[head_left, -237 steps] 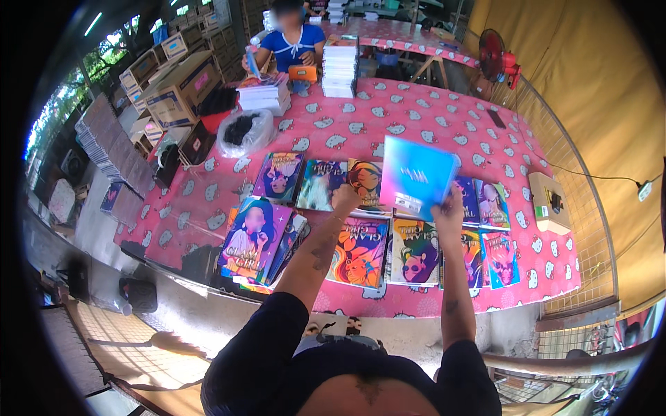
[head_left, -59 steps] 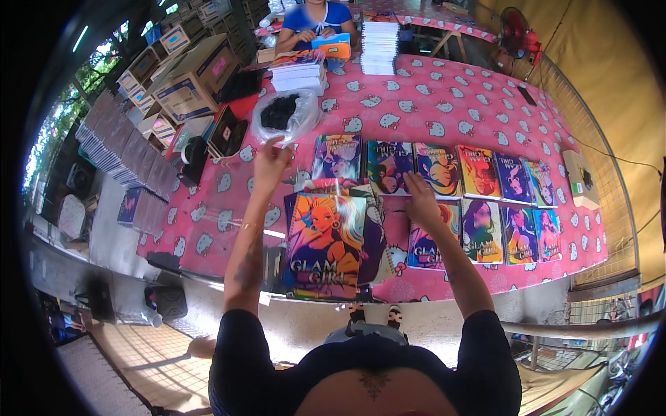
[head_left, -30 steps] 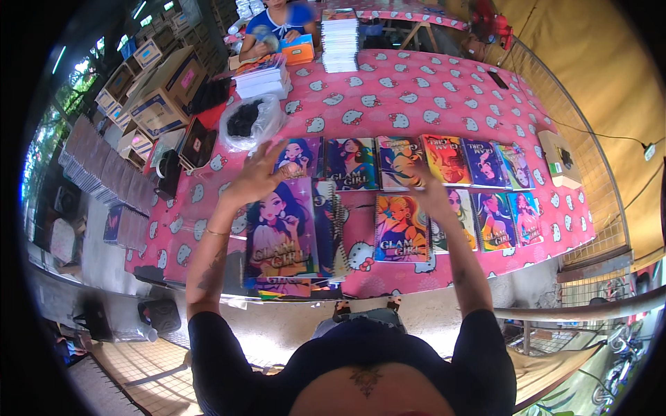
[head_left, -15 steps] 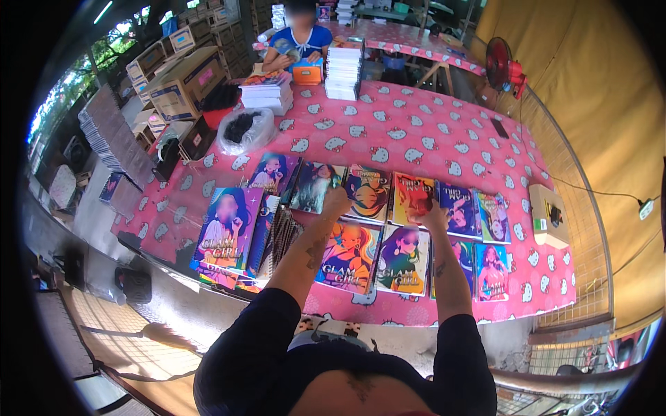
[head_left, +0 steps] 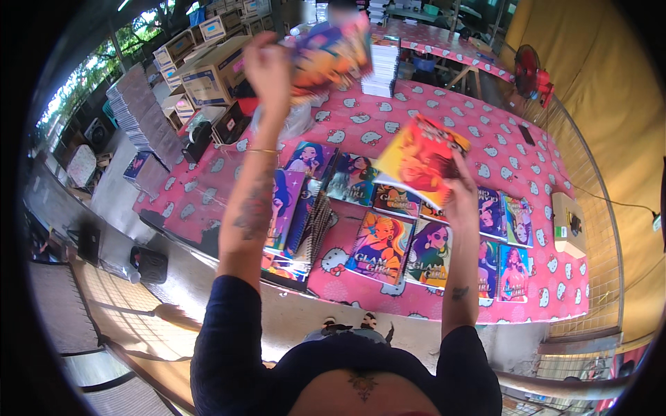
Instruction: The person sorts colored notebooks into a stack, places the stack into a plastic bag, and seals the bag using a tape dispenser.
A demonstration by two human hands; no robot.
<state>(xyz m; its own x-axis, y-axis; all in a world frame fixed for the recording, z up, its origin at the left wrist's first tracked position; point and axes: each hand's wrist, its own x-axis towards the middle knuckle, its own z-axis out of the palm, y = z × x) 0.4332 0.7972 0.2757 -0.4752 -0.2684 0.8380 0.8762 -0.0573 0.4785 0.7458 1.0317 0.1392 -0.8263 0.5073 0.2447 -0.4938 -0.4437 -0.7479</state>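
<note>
My left hand [head_left: 269, 73] is raised high over the far left of the table, at the edge of a blurred orange and purple spiral notebook [head_left: 336, 55] that it appears to grip. Motion smears its fingertips. In my right hand [head_left: 461, 194] is a red and yellow notebook [head_left: 423, 156], lifted and tilted, its cover lettering upside down to me. Below it lie notebooks in two rows, among them an orange-haired-figure notebook [head_left: 380, 246] and a green and purple one [head_left: 430, 253]. A dark teal notebook [head_left: 352, 177] lies in the far row.
A stack of spiral notebooks [head_left: 283, 208] stands at the left of the pink patterned table [head_left: 388, 97]. Farther off are a tall white stack [head_left: 380, 69], cartons [head_left: 211, 80] and a partly hidden person. A cardboard box [head_left: 567, 225] and red fan [head_left: 531, 73] are at right.
Both hands have risen from the far row. The left swung up and leftward with the orange notebook; the right lifted the red and yellow one. Other notebooks show where they lay.
</note>
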